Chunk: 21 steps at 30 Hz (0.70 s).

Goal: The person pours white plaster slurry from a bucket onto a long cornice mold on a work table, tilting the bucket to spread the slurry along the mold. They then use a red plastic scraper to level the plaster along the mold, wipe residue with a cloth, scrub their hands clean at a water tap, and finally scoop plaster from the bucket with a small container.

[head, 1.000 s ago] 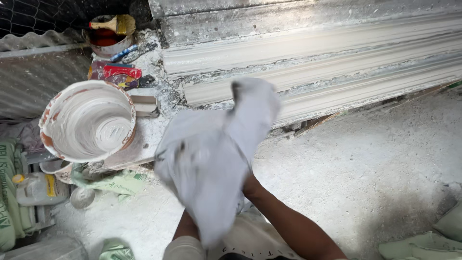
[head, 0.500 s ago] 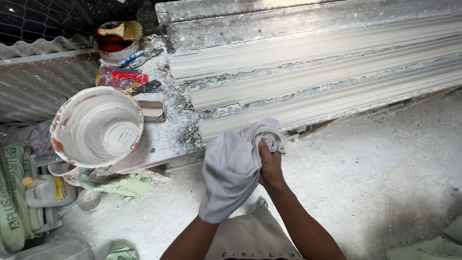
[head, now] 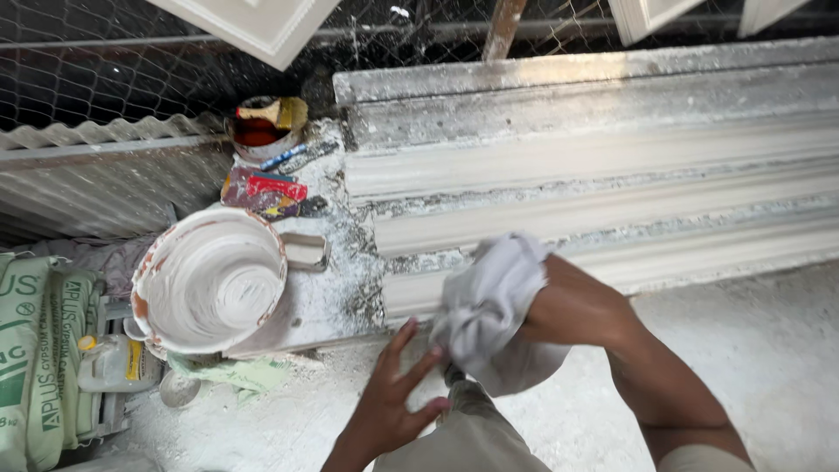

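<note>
White cloth, bunched into a crumpled wad, sits low in my view, just in front of the near end of the long plaster moulding that runs off to the right in stepped ridges. My right hand has its fingers closed around the cloth, gripping it from the right side, with the wrist and forearm angling down toward the bottom right corner. My left hand comes up from below with its fingers spread wide and open; the fingertips reach the lower left edge of the wad, and I cannot tell whether they actually press on it or only come just beside it. A fold of the cloth hangs beneath the right hand, over the dusty white floor. To the left of the hands stands a round bucket, coated inside with white plaster and smeared orange-brown along its rim, resting on a powder-covered board. Beyond the bucket I see a small tin with a brush laid across it, and a red-and-yellow packet just beside it. Green-and-white sacks lie at the far left edge, with a small pale jug near them. Corrugated sheet and wire mesh close off the back.
</note>
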### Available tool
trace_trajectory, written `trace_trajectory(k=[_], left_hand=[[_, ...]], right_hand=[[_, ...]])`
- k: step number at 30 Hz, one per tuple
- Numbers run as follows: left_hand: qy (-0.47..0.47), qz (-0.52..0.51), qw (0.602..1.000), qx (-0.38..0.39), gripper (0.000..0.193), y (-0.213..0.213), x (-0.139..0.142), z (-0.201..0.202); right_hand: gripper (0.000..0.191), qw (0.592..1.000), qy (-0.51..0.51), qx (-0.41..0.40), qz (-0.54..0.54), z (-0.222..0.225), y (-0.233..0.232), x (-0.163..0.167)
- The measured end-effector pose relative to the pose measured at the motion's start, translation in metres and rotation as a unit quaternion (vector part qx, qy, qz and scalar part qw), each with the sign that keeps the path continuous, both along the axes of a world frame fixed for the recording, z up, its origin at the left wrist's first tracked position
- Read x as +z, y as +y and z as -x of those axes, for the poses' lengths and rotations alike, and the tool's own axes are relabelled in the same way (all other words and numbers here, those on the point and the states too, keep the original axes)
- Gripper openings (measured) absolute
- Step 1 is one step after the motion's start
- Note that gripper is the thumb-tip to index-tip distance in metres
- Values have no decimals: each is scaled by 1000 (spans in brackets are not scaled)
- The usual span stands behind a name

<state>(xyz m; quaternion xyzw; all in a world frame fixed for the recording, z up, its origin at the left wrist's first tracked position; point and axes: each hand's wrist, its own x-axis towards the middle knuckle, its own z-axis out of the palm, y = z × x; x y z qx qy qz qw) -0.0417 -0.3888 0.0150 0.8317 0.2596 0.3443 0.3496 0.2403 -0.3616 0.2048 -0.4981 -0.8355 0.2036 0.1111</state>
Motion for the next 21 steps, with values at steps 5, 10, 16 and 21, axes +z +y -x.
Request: trace_trajectory(k=[5, 10, 16, 21], left_hand=[[-62, 207, 971, -102, 50, 75, 15, -138], [-277, 330, 899, 80, 43, 172, 25, -178], [-439, 216, 843, 223, 35, 323, 61, -186], [-395, -49, 869, 294, 30, 511, 170, -225]], right_hand=[[46, 989, 2, 147, -17, -31, 42, 10], [68, 970, 137, 199, 33, -146, 90, 4], [63, 787, 571, 91, 215, -223, 144, -91], [53, 784, 562, -4, 264, -212, 168, -189]])
